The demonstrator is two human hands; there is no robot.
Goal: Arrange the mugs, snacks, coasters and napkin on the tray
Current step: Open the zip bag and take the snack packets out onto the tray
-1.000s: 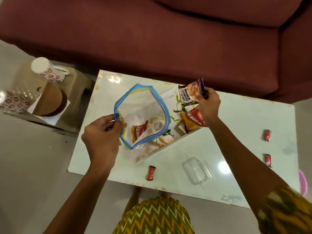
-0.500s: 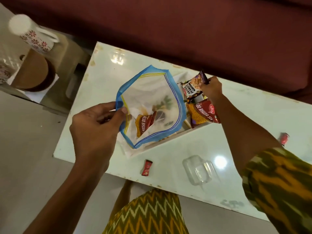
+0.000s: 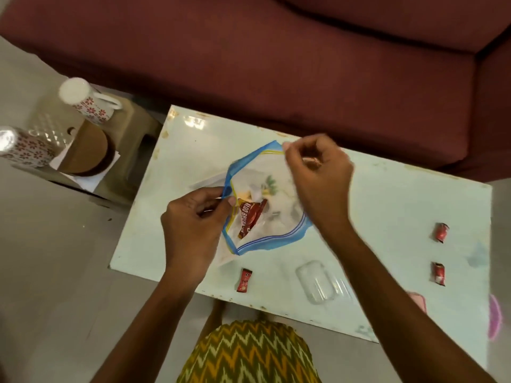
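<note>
A clear zip bag (image 3: 276,239) with a blue and yellow seal is held open above the white tray (image 3: 204,185), which it mostly hides. My left hand (image 3: 193,222) pinches the bag's near-left rim. My right hand (image 3: 318,175) pinches the far-right rim. Inside the bag lies a red snack packet (image 3: 250,217). Two floral mugs (image 3: 88,100) (image 3: 25,147) stand upside down on a stool at the left, beside round brown coasters (image 3: 88,153) on a white napkin (image 3: 91,181).
Three small red candies (image 3: 244,280) (image 3: 441,232) (image 3: 439,273) lie on the white table (image 3: 387,211). A clear plastic lid (image 3: 320,281) sits near the front edge. A maroon sofa (image 3: 276,64) runs behind the table. My patterned clothing shows below.
My right hand let go of the snack packets on the tray and came back to grip the bag's far rim. The bag now covers those packets.
</note>
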